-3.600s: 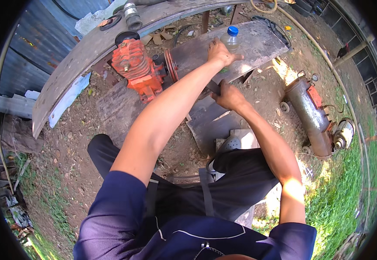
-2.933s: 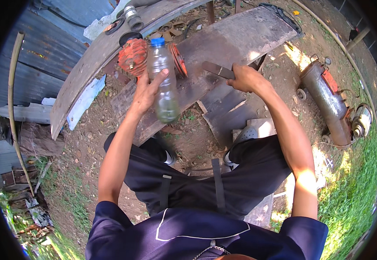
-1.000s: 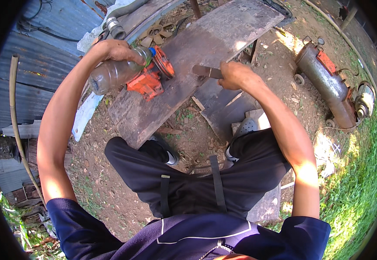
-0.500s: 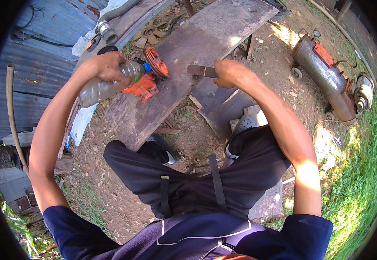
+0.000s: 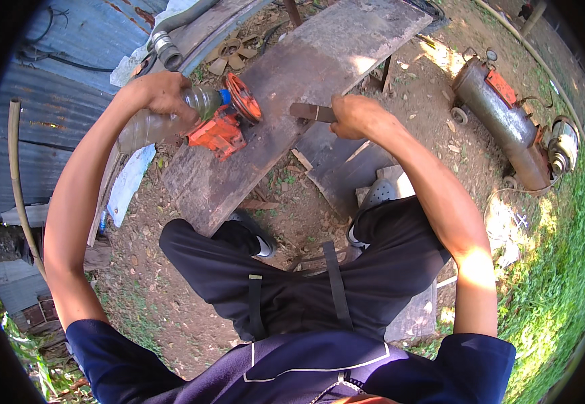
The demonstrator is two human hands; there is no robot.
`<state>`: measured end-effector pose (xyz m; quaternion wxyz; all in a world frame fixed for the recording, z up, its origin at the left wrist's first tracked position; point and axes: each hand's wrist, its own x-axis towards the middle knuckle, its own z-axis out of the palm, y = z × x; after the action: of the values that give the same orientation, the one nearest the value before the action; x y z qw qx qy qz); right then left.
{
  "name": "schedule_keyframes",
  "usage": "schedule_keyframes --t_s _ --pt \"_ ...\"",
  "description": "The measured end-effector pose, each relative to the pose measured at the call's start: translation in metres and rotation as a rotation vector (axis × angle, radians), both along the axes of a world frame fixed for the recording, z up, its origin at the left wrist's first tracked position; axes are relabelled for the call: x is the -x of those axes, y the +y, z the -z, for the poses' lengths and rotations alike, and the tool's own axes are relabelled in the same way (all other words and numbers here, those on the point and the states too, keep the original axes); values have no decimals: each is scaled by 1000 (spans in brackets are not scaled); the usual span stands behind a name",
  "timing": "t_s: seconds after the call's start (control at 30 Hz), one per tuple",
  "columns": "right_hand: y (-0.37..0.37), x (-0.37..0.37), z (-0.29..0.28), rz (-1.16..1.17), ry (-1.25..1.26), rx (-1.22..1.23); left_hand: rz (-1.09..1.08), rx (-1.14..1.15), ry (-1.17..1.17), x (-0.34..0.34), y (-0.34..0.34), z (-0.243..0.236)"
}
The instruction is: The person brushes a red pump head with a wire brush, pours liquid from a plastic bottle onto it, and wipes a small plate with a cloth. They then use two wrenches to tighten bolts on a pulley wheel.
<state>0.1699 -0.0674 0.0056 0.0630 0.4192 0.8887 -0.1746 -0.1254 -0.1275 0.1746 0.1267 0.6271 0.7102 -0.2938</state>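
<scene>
My left hand (image 5: 168, 97) is closed around a clear plastic bottle (image 5: 148, 131) with a blue cap (image 5: 225, 96). The bottle lies tilted on its side in the air, its capped end pointing right, beside an orange metal machine part (image 5: 218, 137) with an orange pulley wheel (image 5: 243, 99). That part rests on a worn wooden plank (image 5: 319, 60). In my right hand (image 5: 359, 116) is a flat, dark, blunt-ended strip (image 5: 311, 111), like a blade or scraper, held above the plank with its tip toward the wheel. My fingers hide its other end.
A rusty compressor tank (image 5: 497, 118) with a gauge and small wheels stands on the right. Left are corrugated metal sheets (image 5: 50, 101) and a bent pole (image 5: 16, 161). A fan blade (image 5: 232, 54) and a hose fitting (image 5: 166, 50) lie beyond the plank. Dark boards (image 5: 336, 172) lie below it.
My left hand and the bottle have shifted slightly up and to the left, the bottle's base rising a little. My right hand and the strip have hardly moved.
</scene>
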Motion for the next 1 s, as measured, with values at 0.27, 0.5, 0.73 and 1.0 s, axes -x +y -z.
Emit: schedule_keyframes --t_s 0.27,0.5,0.73,1.0 --pt "3 -5 4 17 -6 12 -17 25 79 -11 2 -2" --pt "7 -14 -4 70 18 52 -6 -177 -128 -27 -12 24" --pt "20 -24 -15 364 71 15 -165 -727 -642 -55 36 127" --pt "30 -38 -19 466 151 2 -509 -973 -805 -101 92 198"
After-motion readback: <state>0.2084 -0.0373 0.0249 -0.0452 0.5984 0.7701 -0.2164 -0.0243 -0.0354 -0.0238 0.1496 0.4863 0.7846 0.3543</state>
